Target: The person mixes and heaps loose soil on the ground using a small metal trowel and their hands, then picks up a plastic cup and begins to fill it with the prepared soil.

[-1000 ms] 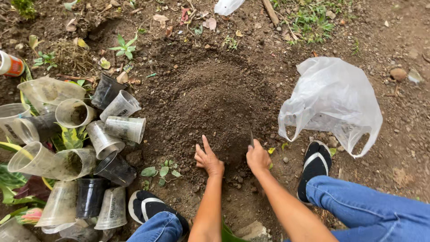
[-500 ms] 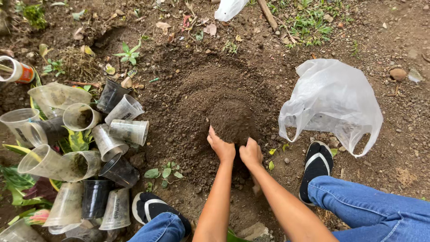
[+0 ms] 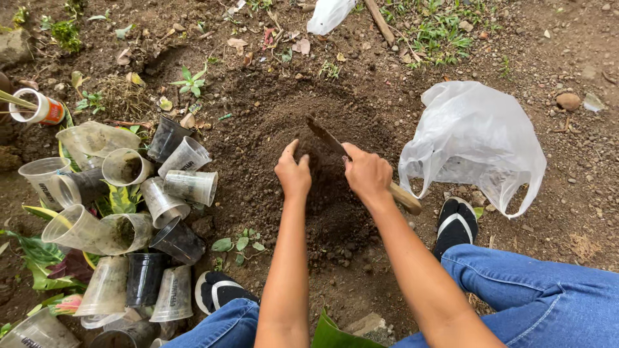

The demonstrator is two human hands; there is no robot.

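Note:
A mound of dark loose soil (image 3: 303, 129) fills the middle of the ground in front of me. My right hand (image 3: 366, 173) grips a knife (image 3: 325, 136) by its wooden handle (image 3: 406, 200), and the soil-coated blade points up and left into the mound. My left hand (image 3: 293, 173) rests on the soil just left of the blade, fingers together and thumb raised, holding nothing that I can see.
Several used plastic cups (image 3: 161, 193), clear and black, lie heaped at the left among green leaves. A white plastic bag (image 3: 477, 142) sits at the right. My feet wear black-and-white sandals (image 3: 456, 222). A small rock (image 3: 569, 101) lies at the far right.
Both hands moved up from the mound's near edge into its middle. The knife, unseen before, now shows in my right hand with its blade in the soil.

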